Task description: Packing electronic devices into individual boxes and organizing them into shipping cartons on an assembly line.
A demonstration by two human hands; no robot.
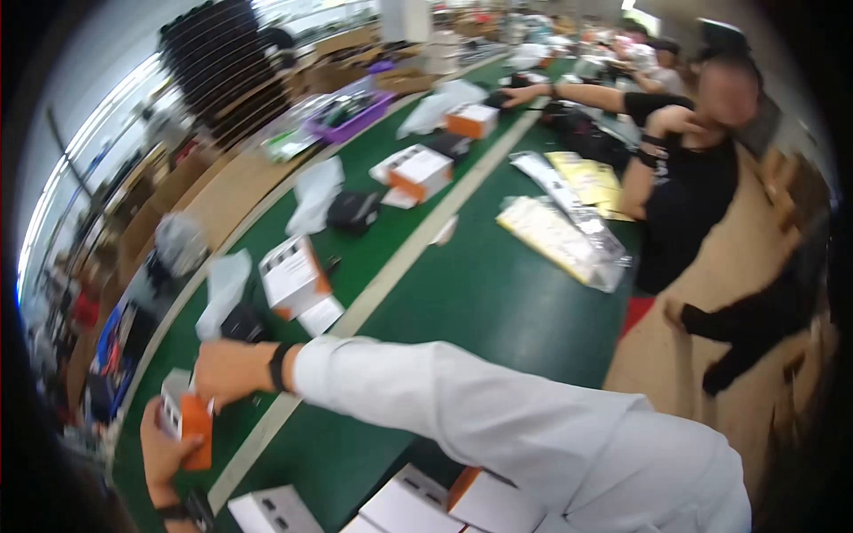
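Note:
My left hand (163, 444) grips a small white-and-orange cardboard box (196, 431) at the lower left, over the green belt. From the right, my right arm in a pale sleeve reaches across, and my right hand (233, 369) is closed at the top edge of that box. Its fingertips are partly hidden, though they seem to pinch the flap. Just beyond the right hand lies a black item (243, 323) beside a crumpled white plastic bag (225, 289). Farther up, a white box (293, 274) with orange sides lies with a flap out.
More boxes (419, 172) with black items and bags line the green belt (471, 293), which a pale strip divides. Several white boxes (404, 506) are at the near edge. Flat plastic packets (551, 235) lie right. A person in black (689, 195) reaches over the belt. A purple basket (351, 120) stands far left.

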